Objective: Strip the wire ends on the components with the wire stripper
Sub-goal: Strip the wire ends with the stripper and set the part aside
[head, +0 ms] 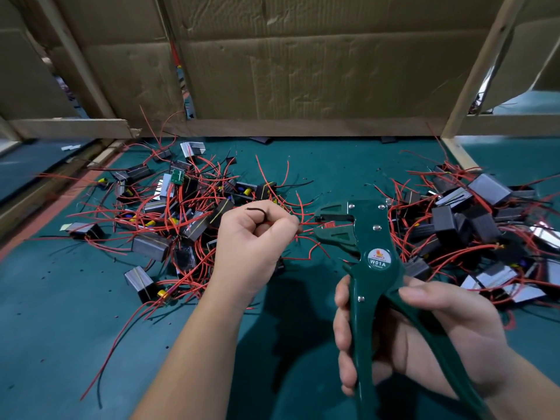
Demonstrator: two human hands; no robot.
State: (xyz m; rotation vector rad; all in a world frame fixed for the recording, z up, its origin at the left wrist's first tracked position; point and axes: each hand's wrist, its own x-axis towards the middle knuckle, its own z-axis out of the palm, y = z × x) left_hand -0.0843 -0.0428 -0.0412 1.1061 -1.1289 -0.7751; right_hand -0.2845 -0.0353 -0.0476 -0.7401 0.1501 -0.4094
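1. The left hand (251,241) is curled into a fist in the middle of the scene, knuckles up, hovering over the green tabletop (60,313)
2. Its thumb and forefinger pinch a red wire (309,223), which runs to the right from the fingertips straight into the head of the wire stripper (374,237)
3. A short loop of black wire (257,210) sticks up out of the top of the same fist
4. Which component the pinched red wire belongs to cannot be told, as the fist covers what lies below it
5. The right hand (430,325) holds the wire stripper near and to the right, its fingers wrapped round the left handle and its thumb lying across the right handle
6. The two dark green handles stand somewhat apart inside that grip, not squeezed together
7. The stripper points away and to the left; its jaws are slightly parted, with the end of the red wire between them beside a red insert
8. A round label on the stripper's body reads W01A
9. A left pile of components (169,204), small dark and silvery boxes with red and black leads, lies tangled on the tabletop behind and left of the left hand
10. A right pile of components (472,207) of the same kind lies to the right of the stripper's head
11. Cardboard sheets (303,71) in a wooden frame (480,71) stand along the far edge of the tabletop
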